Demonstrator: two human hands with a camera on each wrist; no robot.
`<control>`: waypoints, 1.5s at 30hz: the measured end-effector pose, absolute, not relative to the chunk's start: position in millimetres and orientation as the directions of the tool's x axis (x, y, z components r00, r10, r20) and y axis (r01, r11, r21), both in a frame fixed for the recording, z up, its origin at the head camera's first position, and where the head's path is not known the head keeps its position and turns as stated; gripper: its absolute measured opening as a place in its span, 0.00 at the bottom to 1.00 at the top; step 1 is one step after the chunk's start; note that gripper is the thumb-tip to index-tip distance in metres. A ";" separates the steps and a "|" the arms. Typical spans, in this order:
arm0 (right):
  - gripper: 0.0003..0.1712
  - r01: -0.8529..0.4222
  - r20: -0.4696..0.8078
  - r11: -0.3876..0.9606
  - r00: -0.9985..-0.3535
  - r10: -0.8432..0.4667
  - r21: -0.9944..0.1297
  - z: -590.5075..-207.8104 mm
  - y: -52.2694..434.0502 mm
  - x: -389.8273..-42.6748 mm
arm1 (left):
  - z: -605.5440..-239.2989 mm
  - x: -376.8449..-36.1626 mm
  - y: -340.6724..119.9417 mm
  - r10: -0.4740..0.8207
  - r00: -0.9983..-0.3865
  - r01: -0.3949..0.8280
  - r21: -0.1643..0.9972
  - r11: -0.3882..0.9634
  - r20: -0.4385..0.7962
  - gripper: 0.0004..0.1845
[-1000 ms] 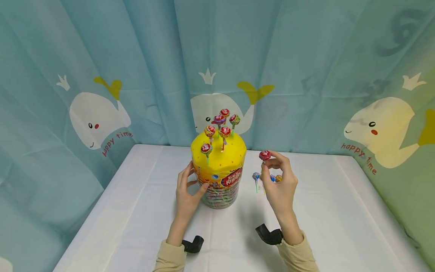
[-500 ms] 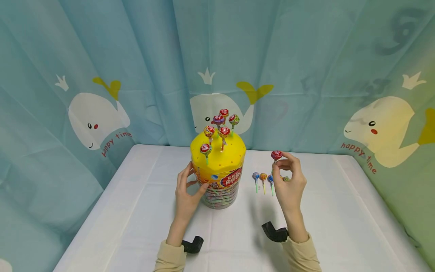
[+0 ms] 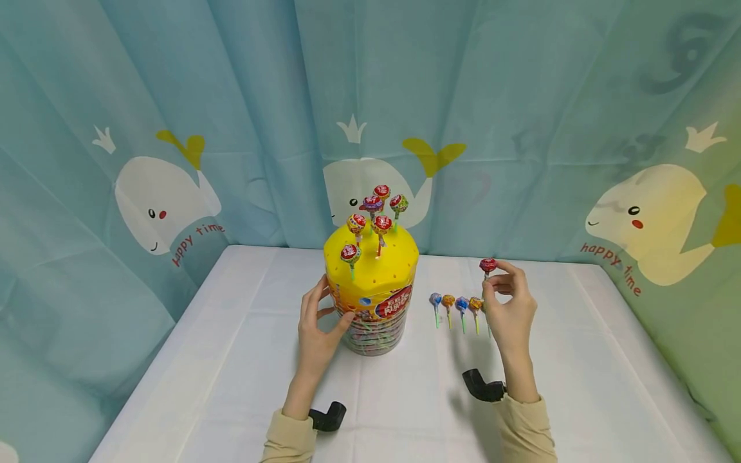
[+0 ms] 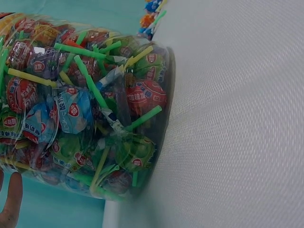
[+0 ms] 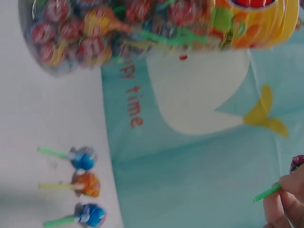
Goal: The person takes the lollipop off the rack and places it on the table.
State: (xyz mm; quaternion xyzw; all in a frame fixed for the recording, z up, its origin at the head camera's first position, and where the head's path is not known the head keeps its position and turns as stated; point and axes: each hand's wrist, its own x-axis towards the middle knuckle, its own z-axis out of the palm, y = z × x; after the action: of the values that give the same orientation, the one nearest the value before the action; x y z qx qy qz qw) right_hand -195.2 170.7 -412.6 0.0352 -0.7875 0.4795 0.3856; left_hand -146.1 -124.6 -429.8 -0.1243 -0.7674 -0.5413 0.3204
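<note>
My left hand (image 3: 317,334) holds the near left side of a clear plastic candy jar (image 3: 376,334), fingers and thumb spread round it. The jar stands upright, full of wrapped lollipops, under a yellow domed lid (image 3: 393,263) with small holes. Several lollipops (image 3: 383,224) stand in the lid, heads up. To the right, my right hand (image 3: 512,315) pinches a red-wrapped lollipop (image 3: 488,265), held upright above the table. Its green stick (image 5: 267,193) pokes out below the fingers in the right wrist view. Only a finger (image 4: 13,199) of the left hand shows in the left wrist view.
A row of lollipops lies on the white table (image 3: 243,360) right of the jar, including a blue one (image 3: 462,303) and an orange one (image 3: 448,301). The row's right end is partly behind my right hand. A whale-print curtain (image 3: 266,128) hangs behind the table.
My right hand has moved to the right with the red lollipop, away from the jar, uncovering more of the row on the table. The left hand and jar stay put.
</note>
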 end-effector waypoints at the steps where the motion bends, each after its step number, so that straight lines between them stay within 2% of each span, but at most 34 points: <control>1: 0.22 -0.404 0.627 0.544 -0.710 0.320 -0.736 -414.5 173.3 -196.6 | -430.1 -146.4 -124.6 -0.155 -0.763 0.539 0.751 0.382 0.627 0.40; 10: 0.22 -0.222 0.518 0.598 -0.766 0.382 -0.770 -429.1 192.4 -203.8 | -431.1 -147.3 -125.1 -0.153 -0.767 0.539 0.755 0.373 0.623 0.41; 25: 0.20 0.025 0.305 0.607 -0.848 0.434 -0.794 -452.7 214.4 -209.0 | -431.3 -147.5 -125.2 -0.154 -0.762 0.544 0.750 0.377 0.629 0.40; 39: 0.21 0.166 0.158 0.602 -0.879 0.449 -0.781 -475.8 232.3 -211.6 | -432.5 -147.8 -125.3 -0.153 -0.774 0.533 0.763 0.365 0.615 0.40; 45: 0.22 0.189 0.134 0.611 -0.887 0.443 -0.769 -481.1 236.1 -210.9 | -432.2 -147.5 -125.1 -0.156 -0.774 0.532 0.764 0.365 0.613 0.40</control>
State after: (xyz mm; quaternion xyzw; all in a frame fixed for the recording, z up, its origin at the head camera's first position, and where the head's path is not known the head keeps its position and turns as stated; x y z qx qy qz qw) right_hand -210.9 236.1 -481.1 -0.1787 -0.8837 0.4031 0.1573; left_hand -147.5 -125.1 -432.2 -0.1230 -0.7647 -0.5500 0.3126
